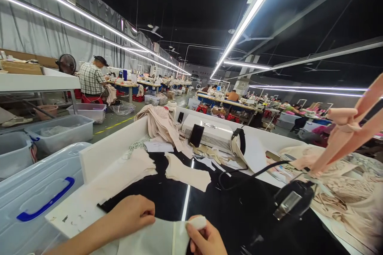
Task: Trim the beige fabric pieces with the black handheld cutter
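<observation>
At the bottom of the view my left hand (131, 215) rests with curled fingers on a pale cloth piece (155, 239) that lies on the black worktop (167, 195). My right hand (206, 241) pinches the folded right edge of the same cloth between thumb and fingers. Stacks of cut cream fabric pieces (187, 173) lie on the worktop beyond my hands. A black hand tool (291, 201) with a cable sits to the right.
A white machine box (209, 133) and a heap of beige cloth (158, 123) stand at the far end of the bench. Clear plastic bins (38, 195) line the left aisle. A person in a checked shirt (91, 79) sits at a far table. Peach straps (353, 127) hang at right.
</observation>
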A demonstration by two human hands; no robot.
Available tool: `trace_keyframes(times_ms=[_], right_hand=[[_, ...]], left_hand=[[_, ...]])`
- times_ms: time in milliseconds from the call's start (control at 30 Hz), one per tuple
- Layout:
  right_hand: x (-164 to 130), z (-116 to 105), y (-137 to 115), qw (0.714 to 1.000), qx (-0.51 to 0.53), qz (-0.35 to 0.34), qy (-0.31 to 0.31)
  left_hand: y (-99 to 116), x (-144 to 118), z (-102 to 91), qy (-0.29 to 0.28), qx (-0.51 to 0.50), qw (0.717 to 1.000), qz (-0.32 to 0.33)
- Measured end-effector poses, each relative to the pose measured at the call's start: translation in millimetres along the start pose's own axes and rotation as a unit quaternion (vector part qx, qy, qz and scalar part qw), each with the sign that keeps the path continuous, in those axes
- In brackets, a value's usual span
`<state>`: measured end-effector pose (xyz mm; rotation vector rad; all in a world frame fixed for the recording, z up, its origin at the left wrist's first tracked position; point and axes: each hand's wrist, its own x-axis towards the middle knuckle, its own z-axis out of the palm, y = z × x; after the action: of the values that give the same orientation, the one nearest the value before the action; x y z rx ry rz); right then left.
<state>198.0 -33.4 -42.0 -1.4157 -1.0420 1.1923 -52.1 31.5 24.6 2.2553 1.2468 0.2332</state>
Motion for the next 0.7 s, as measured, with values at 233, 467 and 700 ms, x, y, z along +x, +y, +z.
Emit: trace_keyframes(times_ms=[233, 467, 700], right_hand=[[22, 4, -23, 0.986, -0.156, -0.063, -0.014], [29, -7, -24, 0.963, -0.253, -0.09, -0.008], [25, -29, -26, 0.92, -0.342, -0.179, 0.067]], left_hand=[[-1, 15, 33.0, 0.186, 0.205, 0.945, 0.173], [13, 4, 72.4, 0.188, 0.126, 0.909, 0.35], [-3, 8, 75.6, 0.154, 0.098, 0.923, 0.339]])
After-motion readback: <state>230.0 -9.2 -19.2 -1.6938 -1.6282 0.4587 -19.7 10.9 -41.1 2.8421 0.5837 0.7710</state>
